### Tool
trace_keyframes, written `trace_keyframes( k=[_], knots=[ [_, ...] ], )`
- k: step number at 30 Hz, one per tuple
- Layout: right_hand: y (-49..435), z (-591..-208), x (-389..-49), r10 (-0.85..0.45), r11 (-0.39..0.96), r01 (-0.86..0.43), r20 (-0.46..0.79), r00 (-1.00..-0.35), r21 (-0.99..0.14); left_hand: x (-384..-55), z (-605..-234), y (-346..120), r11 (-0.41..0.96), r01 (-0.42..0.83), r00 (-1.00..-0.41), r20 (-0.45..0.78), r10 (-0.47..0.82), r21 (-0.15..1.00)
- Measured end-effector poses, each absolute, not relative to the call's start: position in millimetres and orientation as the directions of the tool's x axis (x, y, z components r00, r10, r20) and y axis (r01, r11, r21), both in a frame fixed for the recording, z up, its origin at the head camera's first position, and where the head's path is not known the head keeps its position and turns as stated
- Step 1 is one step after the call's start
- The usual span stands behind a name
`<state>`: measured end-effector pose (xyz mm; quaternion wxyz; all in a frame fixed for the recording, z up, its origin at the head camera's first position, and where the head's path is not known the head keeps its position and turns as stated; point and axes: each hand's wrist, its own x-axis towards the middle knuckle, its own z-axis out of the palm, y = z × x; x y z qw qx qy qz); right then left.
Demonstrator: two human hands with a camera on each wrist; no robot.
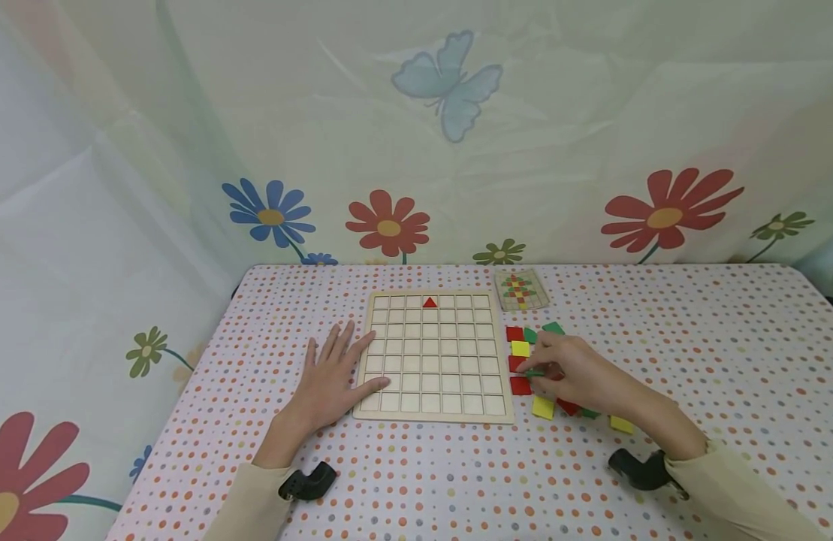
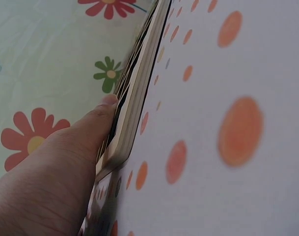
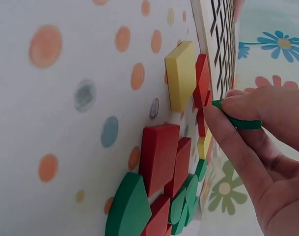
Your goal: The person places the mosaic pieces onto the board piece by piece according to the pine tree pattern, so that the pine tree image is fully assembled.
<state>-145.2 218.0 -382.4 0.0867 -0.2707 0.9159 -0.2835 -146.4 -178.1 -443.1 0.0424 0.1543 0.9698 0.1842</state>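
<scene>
A wooden grid board (image 1: pixel 431 357) lies on the dotted table, a red triangle piece (image 1: pixel 430 303) in its top row. My left hand (image 1: pixel 331 382) rests on the board's left edge with fingers spread; its thumb (image 2: pixel 93 123) lies over the rim in the left wrist view. Just right of the board, my right hand (image 1: pixel 570 368) pinches a green piece (image 3: pixel 242 122) between thumb and fingertips, raised above the loose pieces. Beneath and around that hand lie red pieces (image 1: pixel 520 386), yellow pieces (image 1: pixel 542 407) and green pieces (image 3: pixel 129 209). The held piece's full outline is hidden by the fingers.
A small pattern card (image 1: pixel 521 290) showing a coloured tree-like design lies beyond the board's upper right corner. Another yellow piece (image 1: pixel 622 424) sits under the right wrist. A flowered curtain (image 1: pixel 524 150) hangs behind the table's far edge.
</scene>
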Motion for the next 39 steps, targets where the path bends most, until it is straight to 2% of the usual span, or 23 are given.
trace_keyframes(
  k=[6, 18, 22, 28, 39],
  knots=[
    [213, -385, -148, -0.515, 0.676, -0.445, 0.055, -0.855, -0.587, -146, -444, -179, 0.886, 0.283, -0.949, -0.026, 0.314, 0.367],
    [191, -382, -161, -0.545, 0.598, -0.469, 0.100, -0.832, -0.650, -148, -445, -180, 0.888, 0.286, -0.950, -0.013, 0.311, 0.359],
    [179, -384, -174, -0.555, 0.547, -0.465, 0.114, -0.824, -0.696, -148, -447, -180, 0.891, 0.289, -0.950, -0.006, 0.311, 0.350],
    [154, -393, -199, -0.520, 0.497, -0.388, 0.092, -0.849, -0.776, -147, -449, -179, 0.892, 0.292, -0.950, -0.004, 0.312, 0.344],
    [104, -404, -237, -0.496, 0.449, -0.402, 0.151, -0.855, -0.798, -149, -446, -178, 0.906, 0.278, -0.951, -0.044, 0.307, 0.319]
  ],
)
